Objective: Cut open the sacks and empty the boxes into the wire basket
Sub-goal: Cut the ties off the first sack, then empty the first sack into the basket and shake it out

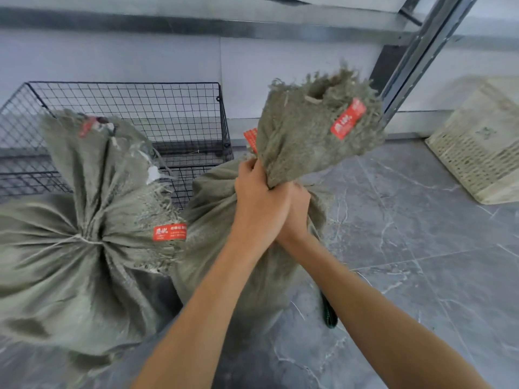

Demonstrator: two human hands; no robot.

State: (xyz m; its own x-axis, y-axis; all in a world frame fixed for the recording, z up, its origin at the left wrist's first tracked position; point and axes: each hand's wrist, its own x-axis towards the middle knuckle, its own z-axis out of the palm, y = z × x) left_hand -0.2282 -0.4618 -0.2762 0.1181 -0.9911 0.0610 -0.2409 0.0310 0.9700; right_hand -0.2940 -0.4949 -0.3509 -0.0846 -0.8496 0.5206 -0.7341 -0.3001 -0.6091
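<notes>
Hands: the left hand and right hand are clasped together round the gathered neck of one sack, the left lying over the right.
Fingers: the fingers of the left hand curl tightly round the bunched cloth. Those of the right are mostly hidden behind the left hand, but that hand wraps the same neck.
Held sack: the held sack is grey-green woven cloth. It stands on the floor just right of centre. Its frayed top rises above the fists and leans to the right.
Labels: one red label sits on the flared top of the held sack and another on its left edge. The print is too blurred to read.
Tied sack: the tied sack stands just beside the held sack on the left, and the two touch. It is the same cloth, bulging, with pale string cinched round its neck. It has a red label near the tie and another at its tip.
Wire basket: the wire basket is black and sits on the floor behind both sacks, against the pale wall. The top of the tied sack overlaps its front.
Floor: grey tiles with white veining.
Dark object: a dark object with green on it lies on the floor by the base of the held sack. It is partly hidden under the right forearm, and I cannot tell what it is.
Background: a pale woven crate stands well apart at the right. A slanted metal upright rises behind the held sack.
</notes>
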